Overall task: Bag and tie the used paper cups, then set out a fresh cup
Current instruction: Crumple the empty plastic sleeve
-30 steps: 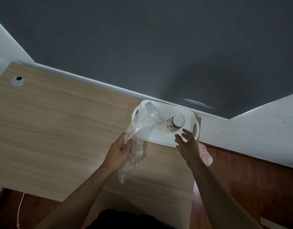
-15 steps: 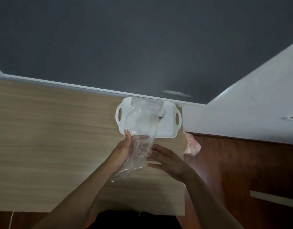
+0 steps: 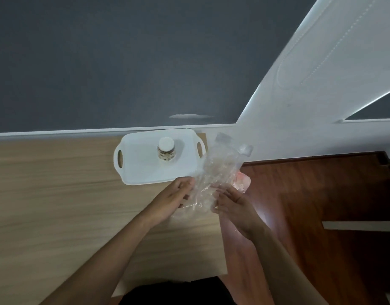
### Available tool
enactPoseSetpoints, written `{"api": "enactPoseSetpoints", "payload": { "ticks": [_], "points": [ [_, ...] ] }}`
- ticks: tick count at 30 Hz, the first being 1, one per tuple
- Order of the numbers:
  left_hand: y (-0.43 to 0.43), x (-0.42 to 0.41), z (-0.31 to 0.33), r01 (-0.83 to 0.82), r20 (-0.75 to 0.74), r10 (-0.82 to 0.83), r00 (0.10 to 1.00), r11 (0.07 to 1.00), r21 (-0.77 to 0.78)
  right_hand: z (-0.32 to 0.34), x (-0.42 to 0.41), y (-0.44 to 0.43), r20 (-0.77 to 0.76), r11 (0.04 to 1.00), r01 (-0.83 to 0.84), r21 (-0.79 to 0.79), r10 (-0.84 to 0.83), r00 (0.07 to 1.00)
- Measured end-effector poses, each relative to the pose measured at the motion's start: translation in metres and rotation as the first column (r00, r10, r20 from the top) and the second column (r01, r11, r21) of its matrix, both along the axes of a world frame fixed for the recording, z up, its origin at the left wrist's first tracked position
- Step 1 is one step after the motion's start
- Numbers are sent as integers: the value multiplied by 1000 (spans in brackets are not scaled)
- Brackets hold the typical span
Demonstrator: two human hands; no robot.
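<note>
Both hands, left hand (image 3: 176, 198) and right hand (image 3: 234, 206), grip a crumpled clear plastic bag (image 3: 216, 172) over the worktop (image 3: 57, 205) edge. Beyond, a white tray (image 3: 143, 170) holds a small lidded jar (image 3: 166, 149).

desk (image 3: 57, 205): light wood w/ pale horizontal grain. tray (image 3: 145, 170): plain white. jar (image 3: 166, 151) on it: white lid, dark brown-and-cream speckled body. plastic bag (image 3: 218, 170): clear, colourless, shiny creases. smth pink-red and white (image 3: 242, 182) shows behind the bag, can't tell what. wall (image 3: 123, 51): dark grey-blue, white trim along bottom. floor (image 3: 321, 194): reddish-brown wood. door (image 3: 321, 73): white.
</note>
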State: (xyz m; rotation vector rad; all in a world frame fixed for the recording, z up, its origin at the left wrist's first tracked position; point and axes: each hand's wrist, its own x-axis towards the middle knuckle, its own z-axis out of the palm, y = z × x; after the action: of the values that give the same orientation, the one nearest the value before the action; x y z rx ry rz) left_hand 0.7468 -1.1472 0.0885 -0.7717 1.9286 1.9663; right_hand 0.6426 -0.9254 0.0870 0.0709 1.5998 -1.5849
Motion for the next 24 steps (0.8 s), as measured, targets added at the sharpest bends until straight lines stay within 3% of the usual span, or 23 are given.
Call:
{"api": "enactPoseSetpoints", "payload": {
  "ticks": [6,10,18,21,24],
  "points": [
    [55,-30,-19,50,13,-50,999,998,-34,-8,-44,41,-53,998,43,43,-40,998],
    [85,-54,-40,-52,15,54,998,992,-118,-17,-72,67,-36,996,84,25,-83,996],
    [129,-104,-56,-277,36,281,959,957,-81,-32,-124,110,-205,983,141,116,-115,972],
    [143,-117,-61,-308,30,310,950,950,-59,-36,-136,114,-62,981,186,52,-183,981],
    [152,-132,-71,-308,57,312,948,949,-69,-46,-143,121,81,989,124,84,-131,988]
  ]
}}
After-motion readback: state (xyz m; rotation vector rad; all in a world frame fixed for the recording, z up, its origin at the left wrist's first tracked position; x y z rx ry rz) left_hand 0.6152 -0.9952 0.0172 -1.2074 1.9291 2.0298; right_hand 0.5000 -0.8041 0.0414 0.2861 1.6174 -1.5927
